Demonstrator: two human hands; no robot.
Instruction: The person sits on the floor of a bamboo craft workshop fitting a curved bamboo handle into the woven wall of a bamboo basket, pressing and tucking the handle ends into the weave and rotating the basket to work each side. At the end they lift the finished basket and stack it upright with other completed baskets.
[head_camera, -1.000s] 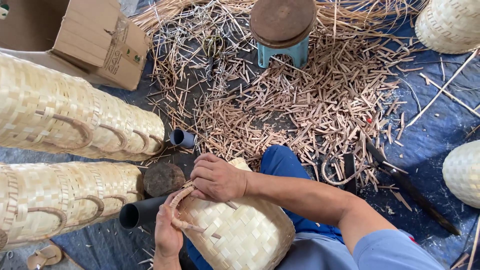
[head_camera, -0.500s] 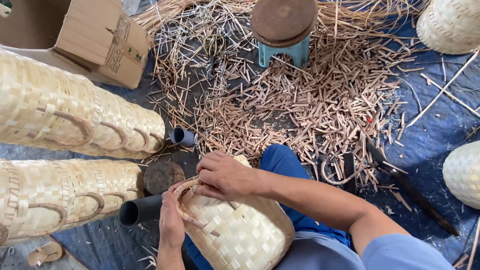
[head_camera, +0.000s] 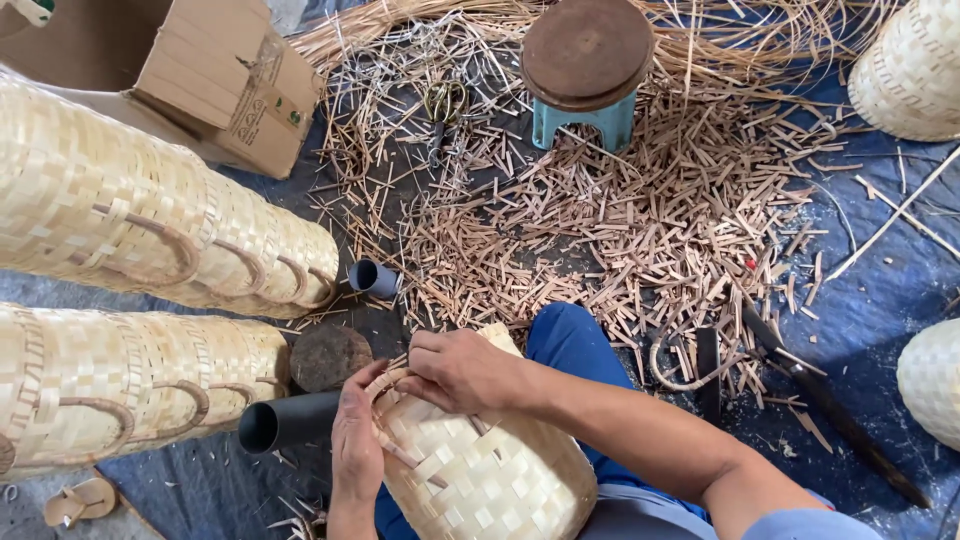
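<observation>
A woven bamboo basket (head_camera: 480, 470) rests on my lap at the bottom centre of the head view. My left hand (head_camera: 357, 445) grips its left side near the rim. My right hand (head_camera: 462, 370) lies across the top of the rim, fingers closed on a curved cane handle strip (head_camera: 385, 382) at the basket's edge. A black pipe (head_camera: 288, 422) pokes out to the left from under the basket.
Two stacks of finished baskets (head_camera: 150, 215) (head_camera: 120, 385) lie on the left. Cane offcuts (head_camera: 620, 220) litter the blue tarp. A small stool (head_camera: 588, 65), scissors (head_camera: 445, 105), a cardboard box (head_camera: 210, 75), a round wood block (head_camera: 330, 355), a short pipe (head_camera: 375, 277) and a knife (head_camera: 830, 400) lie around.
My right hand has slid a little toward the basket's left rim, working the handle strip. My left hand has shifted slightly up along the basket's side.
</observation>
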